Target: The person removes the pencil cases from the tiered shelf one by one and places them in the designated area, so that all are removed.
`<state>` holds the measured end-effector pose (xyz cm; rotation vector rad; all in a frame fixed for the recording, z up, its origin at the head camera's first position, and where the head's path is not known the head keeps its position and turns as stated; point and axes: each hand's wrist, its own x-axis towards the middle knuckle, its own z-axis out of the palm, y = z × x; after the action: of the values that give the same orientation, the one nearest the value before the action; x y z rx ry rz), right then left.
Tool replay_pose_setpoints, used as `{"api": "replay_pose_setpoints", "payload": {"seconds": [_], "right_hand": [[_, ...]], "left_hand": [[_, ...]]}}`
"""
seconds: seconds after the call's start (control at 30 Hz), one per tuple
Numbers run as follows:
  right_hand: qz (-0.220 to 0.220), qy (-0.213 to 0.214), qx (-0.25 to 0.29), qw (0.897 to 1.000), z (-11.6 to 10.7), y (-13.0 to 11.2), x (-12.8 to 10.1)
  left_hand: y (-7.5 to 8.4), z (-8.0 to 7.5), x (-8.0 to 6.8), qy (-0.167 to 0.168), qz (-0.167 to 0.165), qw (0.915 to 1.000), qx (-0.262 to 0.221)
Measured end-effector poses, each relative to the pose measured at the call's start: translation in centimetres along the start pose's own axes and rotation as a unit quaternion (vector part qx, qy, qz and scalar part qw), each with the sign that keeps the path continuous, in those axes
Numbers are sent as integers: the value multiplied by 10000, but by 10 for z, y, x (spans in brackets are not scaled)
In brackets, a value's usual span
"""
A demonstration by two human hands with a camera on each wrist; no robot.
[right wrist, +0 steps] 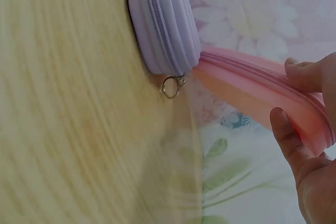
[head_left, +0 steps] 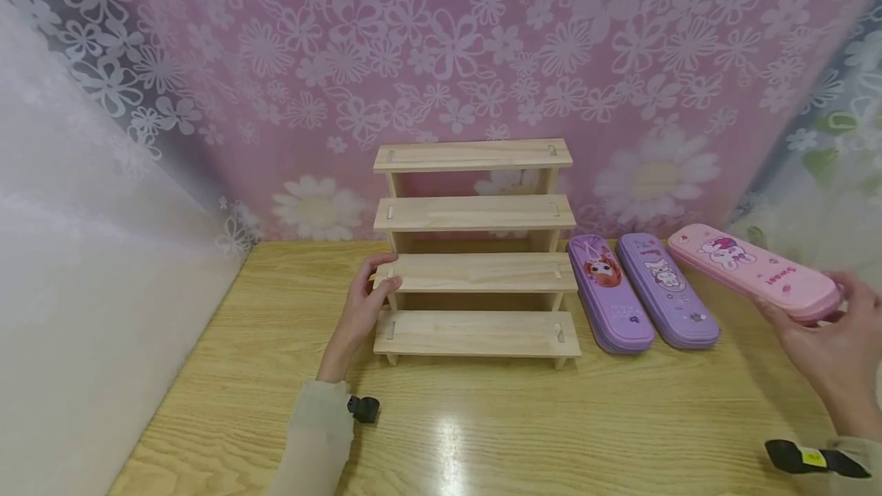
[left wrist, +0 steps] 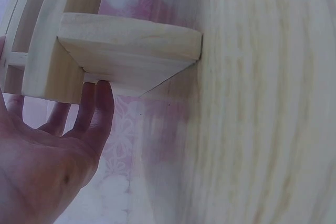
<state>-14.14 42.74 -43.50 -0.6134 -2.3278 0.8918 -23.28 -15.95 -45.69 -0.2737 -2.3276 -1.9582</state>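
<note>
A four-step wooden rack (head_left: 475, 251) stands at the back middle of the table. My left hand (head_left: 367, 305) rests against the rack's left side, fingers straight along the second step; the left wrist view shows the fingers (left wrist: 97, 111) touching the rack's wooden side piece (left wrist: 126, 51). My right hand (head_left: 837, 343) grips the near end of a pink pencil case (head_left: 754, 270) and holds it above the table at the right. In the right wrist view the thumb and fingers (right wrist: 294, 135) pinch the pink pencil case (right wrist: 262, 90).
Two purple pencil cases (head_left: 609, 293) (head_left: 666, 289) lie side by side on the wooden table (head_left: 482, 427) just right of the rack. A pink flowered cloth (head_left: 441, 60) hangs behind. A pale wall (head_left: 83, 266) borders the table's left edge.
</note>
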Motion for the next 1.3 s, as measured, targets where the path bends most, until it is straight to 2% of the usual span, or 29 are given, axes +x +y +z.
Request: {"api": "replay_pose_setpoints", "payload": {"seconds": [0.13, 0.27, 0.4, 0.5, 0.83, 1.1, 1.3], "right_hand": [[545, -275, -275, 9978, 0, 6, 0], [715, -356, -353, 9962, -2, 11, 1], [551, -526, -69, 9971, -4, 20, 1], [353, -807, 133, 9960, -5, 28, 1], [-213, -1583, -604, 9853, -5, 46, -1], [105, -1979, -1303, 9715, 0, 47, 0], [227, -2169, -1470, 9648, 5, 45, 1]], "left_hand": [[1, 0, 0, 8, 14, 10000, 3], [0, 0, 0, 34, 4, 10000, -8], [-1, 0, 0, 39, -22, 10000, -55], [-1, -1, 0, 41, -16, 10000, -63], [-2, -1, 0, 28, -57, 10000, 10], [-4, -1, 1, 33, -20, 10000, 25], [-4, 0, 1, 21, -45, 10000, 55]]}}
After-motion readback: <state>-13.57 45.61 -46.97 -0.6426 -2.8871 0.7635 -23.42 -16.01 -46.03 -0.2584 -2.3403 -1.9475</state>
